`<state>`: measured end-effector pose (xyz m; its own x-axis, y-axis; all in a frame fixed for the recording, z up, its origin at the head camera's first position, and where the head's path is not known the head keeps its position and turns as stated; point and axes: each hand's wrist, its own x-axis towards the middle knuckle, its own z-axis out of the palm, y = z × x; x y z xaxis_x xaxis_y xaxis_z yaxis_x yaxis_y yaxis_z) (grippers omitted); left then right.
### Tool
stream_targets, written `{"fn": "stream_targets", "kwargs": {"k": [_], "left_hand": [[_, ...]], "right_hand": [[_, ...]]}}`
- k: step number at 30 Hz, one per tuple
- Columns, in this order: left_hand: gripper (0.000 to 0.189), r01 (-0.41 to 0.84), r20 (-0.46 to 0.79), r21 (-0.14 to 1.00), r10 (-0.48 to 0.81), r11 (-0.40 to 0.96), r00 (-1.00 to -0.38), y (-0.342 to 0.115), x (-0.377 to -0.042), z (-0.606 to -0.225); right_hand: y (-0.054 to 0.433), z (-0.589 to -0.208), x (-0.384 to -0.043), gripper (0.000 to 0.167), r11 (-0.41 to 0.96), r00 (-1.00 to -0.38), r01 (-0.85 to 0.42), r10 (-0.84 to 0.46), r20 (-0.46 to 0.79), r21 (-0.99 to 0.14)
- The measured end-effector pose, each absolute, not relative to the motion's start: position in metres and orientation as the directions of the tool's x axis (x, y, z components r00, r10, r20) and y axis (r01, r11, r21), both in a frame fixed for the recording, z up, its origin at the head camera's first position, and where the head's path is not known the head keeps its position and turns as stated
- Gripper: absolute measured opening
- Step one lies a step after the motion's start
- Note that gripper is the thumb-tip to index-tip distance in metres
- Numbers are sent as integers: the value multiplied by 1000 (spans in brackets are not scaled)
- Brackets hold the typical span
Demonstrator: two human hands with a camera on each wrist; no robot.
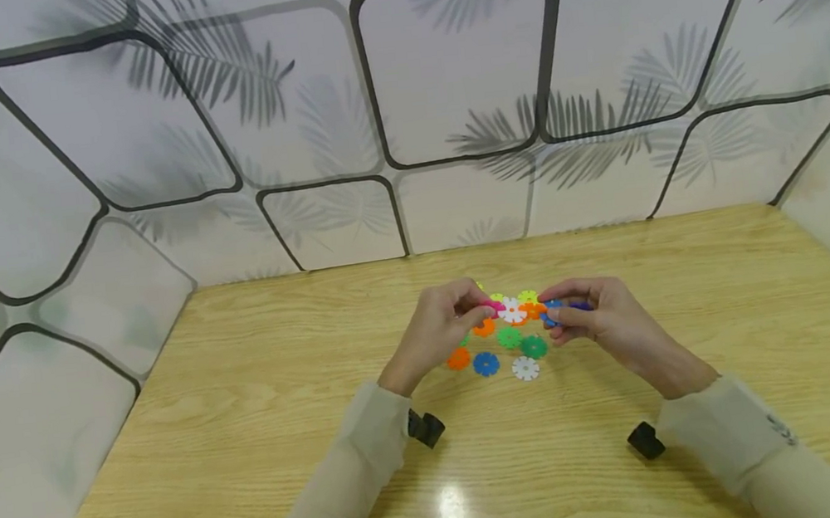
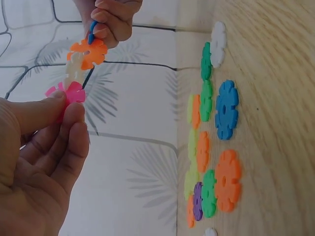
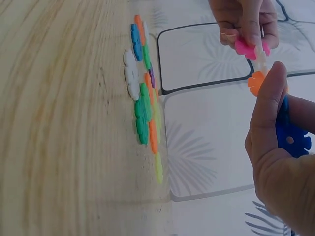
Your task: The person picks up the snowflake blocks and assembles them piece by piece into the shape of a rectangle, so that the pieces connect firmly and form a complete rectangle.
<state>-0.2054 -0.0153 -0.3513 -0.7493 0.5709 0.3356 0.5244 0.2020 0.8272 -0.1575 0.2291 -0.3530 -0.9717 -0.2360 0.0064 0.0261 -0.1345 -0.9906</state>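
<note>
A chain of interlocking plastic snowflake discs is held above the table between both hands. At its left end my left hand (image 1: 438, 328) pinches a pink disc (image 2: 74, 92) between thumb and fingers. Slotted to that is a white disc (image 1: 512, 310), followed by an orange disc (image 2: 91, 53). My right hand (image 1: 612, 319) grips a blue disc (image 3: 291, 137) at the other end, its fingers covering part of it. A purple-blue piece (image 1: 580, 306) shows by the right fingers; how it joins the blue one is hidden.
Beneath and around the hands, several loose discs lie flat on the wooden table (image 1: 287, 413), among them a blue one (image 1: 486, 364), a white one (image 1: 526, 368), a dark green one (image 1: 534, 347) and an orange one (image 1: 458, 359). A patterned wall (image 1: 456, 63) borders the table's far edge.
</note>
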Motion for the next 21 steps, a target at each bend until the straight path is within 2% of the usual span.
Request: {"fn": "stream_targets", "kwargs": {"k": [5, 12, 16, 21], "left_hand": [[4, 515, 321, 830, 571, 214, -755, -15, -208, -354], [10, 472, 262, 835, 549, 284, -794, -22, -210, -354], [16, 465, 264, 832, 520, 303, -812, -31, -215, -353], [15, 436, 253, 839, 477, 326, -842, -46, -224, -355]], "right_hand": [[230, -353, -157, 18, -120, -970, 19, -243, 11, -993], [237, -355, -160, 24, -127, -943, -4, -331, 46, -992], [242, -355, -162, 25, -148, -936, -13, -345, 64, -989], [245, -357, -163, 26, -192, -922, -21, -375, 93, -981]]}}
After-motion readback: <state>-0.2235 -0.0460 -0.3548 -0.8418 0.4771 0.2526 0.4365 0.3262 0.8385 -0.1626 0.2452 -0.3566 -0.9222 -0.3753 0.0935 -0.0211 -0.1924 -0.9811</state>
